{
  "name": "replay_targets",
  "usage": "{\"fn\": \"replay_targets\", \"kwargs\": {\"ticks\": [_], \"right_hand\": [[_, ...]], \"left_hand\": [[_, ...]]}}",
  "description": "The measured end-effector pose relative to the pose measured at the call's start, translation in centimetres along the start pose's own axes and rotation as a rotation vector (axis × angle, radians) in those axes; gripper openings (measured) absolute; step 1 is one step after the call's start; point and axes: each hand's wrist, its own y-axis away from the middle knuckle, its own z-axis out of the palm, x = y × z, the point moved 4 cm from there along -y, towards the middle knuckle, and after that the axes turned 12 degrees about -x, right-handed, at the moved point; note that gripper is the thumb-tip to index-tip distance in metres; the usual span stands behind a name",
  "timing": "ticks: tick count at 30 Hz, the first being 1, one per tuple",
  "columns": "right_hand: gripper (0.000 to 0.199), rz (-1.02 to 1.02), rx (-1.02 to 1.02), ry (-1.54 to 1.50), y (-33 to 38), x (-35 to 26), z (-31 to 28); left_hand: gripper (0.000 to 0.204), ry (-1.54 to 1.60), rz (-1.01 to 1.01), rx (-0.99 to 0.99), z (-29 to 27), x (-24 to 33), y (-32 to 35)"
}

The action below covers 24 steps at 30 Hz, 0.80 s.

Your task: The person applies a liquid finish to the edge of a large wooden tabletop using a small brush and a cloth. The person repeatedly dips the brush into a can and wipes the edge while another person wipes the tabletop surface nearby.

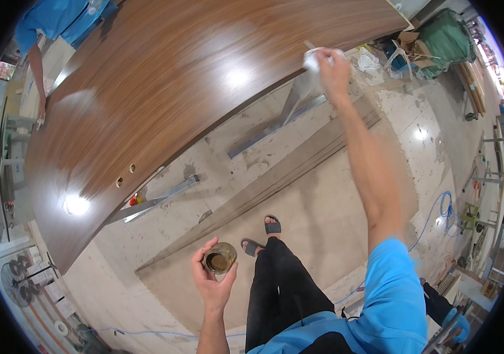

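A glass jar [220, 258] with brownish liquid in the bottom is gripped in my left hand [209, 285], fingers and thumb wrapped round its sides, its mouth facing up. Stretched far out to the right, my right hand [333, 74] pinches a crumpled white cloth [313, 61] at the edge of a large brown wood-grain panel [205, 76]. Whether the cloth touches the surface I cannot tell. Two small holes with pale rims show near the panel's left end, and bright lamp reflections lie on its glossy top.
Metal support legs [278, 127] stand under the panel. Flat sheets [299, 177] lie on the floor by my feet. Another person in blue [63, 26] is at the panel's far left. A green sack [443, 44] and cardboard sit at the far right; a blue hose [445, 203] coils on the floor.
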Motion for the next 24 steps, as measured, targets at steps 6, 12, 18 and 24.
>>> {"fn": "replay_targets", "kwargs": {"ticks": [6,12,18,24], "right_hand": [[0.018,0.306,0.365,-0.811,4.8,3.1,-2.0],[0.015,0.364,0.456,-0.742,0.0,5.0,1.3],[0.013,0.35,-0.088,-0.778,14.3,-6.3,10.4],[0.011,0.569,-0.117,-1.119,21.4,-6.8,7.6]], "left_hand": [[0.077,-0.006,0.003,0.021,0.1,1.2,-0.2],[0.075,-0.063,0.012,0.03,-0.5,2.0,0.3],[0.075,-0.011,0.003,0.015,-0.9,1.5,0.9],[0.076,0.032,-0.04,-0.027,-2.0,0.0,1.4]]}}
